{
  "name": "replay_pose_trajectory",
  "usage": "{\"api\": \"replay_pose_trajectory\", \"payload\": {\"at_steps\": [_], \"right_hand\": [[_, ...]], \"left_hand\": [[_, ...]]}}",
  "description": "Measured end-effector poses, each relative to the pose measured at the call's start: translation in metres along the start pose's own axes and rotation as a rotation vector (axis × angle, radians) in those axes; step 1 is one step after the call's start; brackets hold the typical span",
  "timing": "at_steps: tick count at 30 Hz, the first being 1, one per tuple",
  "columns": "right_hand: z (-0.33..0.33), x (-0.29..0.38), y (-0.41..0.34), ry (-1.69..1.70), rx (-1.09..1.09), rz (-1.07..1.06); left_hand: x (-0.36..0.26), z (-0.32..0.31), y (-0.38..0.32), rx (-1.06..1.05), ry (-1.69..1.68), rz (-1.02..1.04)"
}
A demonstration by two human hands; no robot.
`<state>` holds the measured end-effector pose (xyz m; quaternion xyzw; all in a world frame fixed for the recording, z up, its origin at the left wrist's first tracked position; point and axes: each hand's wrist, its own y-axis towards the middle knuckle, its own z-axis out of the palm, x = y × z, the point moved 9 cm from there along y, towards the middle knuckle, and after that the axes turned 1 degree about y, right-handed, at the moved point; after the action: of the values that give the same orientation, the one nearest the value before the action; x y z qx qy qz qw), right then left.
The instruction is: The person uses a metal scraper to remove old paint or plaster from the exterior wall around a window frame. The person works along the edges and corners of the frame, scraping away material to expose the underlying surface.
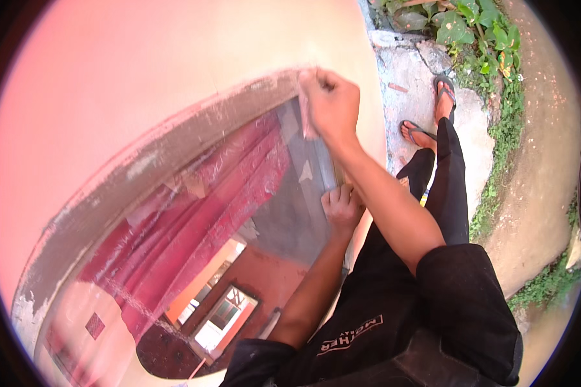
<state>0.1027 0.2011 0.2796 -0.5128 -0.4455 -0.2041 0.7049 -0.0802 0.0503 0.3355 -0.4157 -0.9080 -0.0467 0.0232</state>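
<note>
My right hand [335, 109] pinches a folded piece of pale pink sheet, which looks like sandpaper [308, 118]. It is at the upper corner of a window frame [189, 133], where the frame meets the pink wall [174, 63]. Worn, patchy paint covers this frame, with grey-brown and whitish areas. Lower down, my left hand [343, 208] curls its fingers over the window's near side edge; its thumb side is partly hidden by my right forearm. Behind the opening hangs a dark red curtain [213, 188], seen through or reflected in glass.
Inside are a reddish floor [266, 271] and a bright doorway [225, 317]. My feet in flip-flops [416, 133] stand on a cracked concrete ledge [469, 184]. Green plants [465, 29] grow along its edge, with bare ground [547, 159] beyond.
</note>
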Motion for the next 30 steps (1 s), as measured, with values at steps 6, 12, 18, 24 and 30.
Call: {"api": "replay_pose_trajectory", "payload": {"at_steps": [6,12,18,24,30], "right_hand": [[0.003,0.026,-0.026,0.144,0.073,0.054],[0.011,0.000,-0.010,0.229,0.031,0.183],[0.000,0.012,-0.021,0.122,-0.005,0.052],[0.006,0.030,-0.038,0.238,0.037,-0.033],[0.010,0.007,-0.010,0.186,0.027,0.094]], "left_hand": [[0.000,-0.009,-0.004,-0.051,-0.007,-0.024],[0.001,-0.002,-0.005,0.011,-0.018,-0.007],[0.004,0.009,-0.002,0.059,-0.085,0.036],[0.002,0.003,-0.011,-0.051,-0.101,-0.033],[0.002,-0.005,-0.005,-0.065,-0.030,-0.024]]}}
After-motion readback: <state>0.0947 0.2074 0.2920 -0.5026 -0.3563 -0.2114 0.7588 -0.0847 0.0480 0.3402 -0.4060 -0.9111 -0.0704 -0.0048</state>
